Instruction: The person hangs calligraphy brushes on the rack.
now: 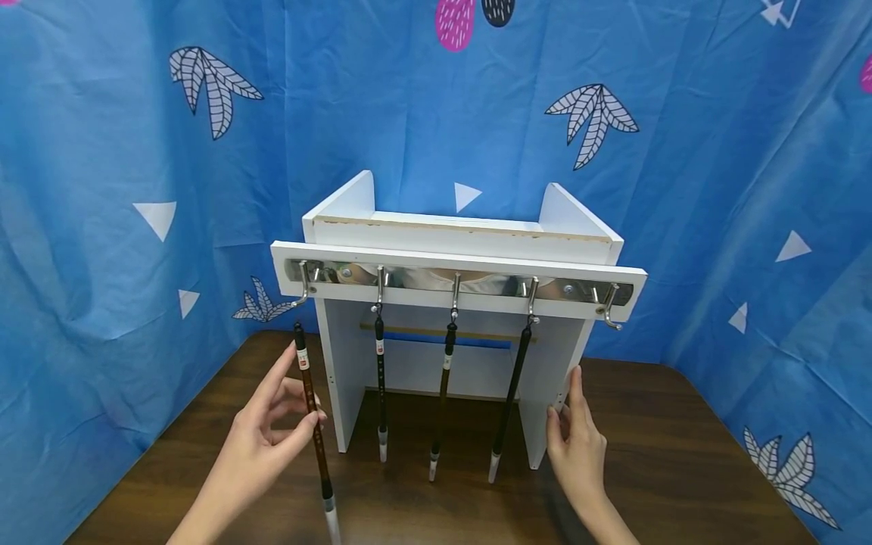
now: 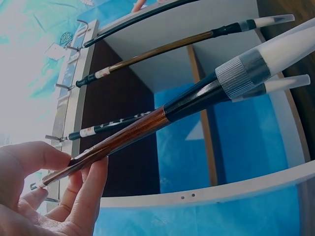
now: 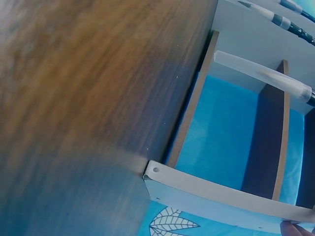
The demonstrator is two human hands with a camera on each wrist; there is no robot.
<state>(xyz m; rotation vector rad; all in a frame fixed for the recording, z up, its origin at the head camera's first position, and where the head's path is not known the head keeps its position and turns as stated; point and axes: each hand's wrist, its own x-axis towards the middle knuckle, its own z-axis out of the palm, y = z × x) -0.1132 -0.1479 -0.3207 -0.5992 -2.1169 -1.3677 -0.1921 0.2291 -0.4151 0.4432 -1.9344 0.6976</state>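
My left hand (image 1: 272,431) pinches a calligraphy brush (image 1: 313,409) with a reddish-brown handle. The brush hangs tip down, slightly tilted, its top just below the leftmost hook (image 1: 303,284) and apart from it. In the left wrist view, its white bristles sit in a clear cap (image 2: 290,51). Three more brushes hang from the rack's hooks: a black one (image 1: 381,378), a brownish one (image 1: 444,378) and a dark one (image 1: 514,386). My right hand (image 1: 577,446) touches the right side panel of the white shelf (image 1: 555,341), its index finger extended; some of its fingers are hidden.
A white hook rail (image 1: 463,261) with a shiny metal strip runs across the shelf's front. The rightmost hook (image 1: 609,306) sticks out near the rail's end. The shelf stands on a dark wooden table (image 1: 654,454), with a blue patterned curtain (image 1: 436,113) behind and at both sides.
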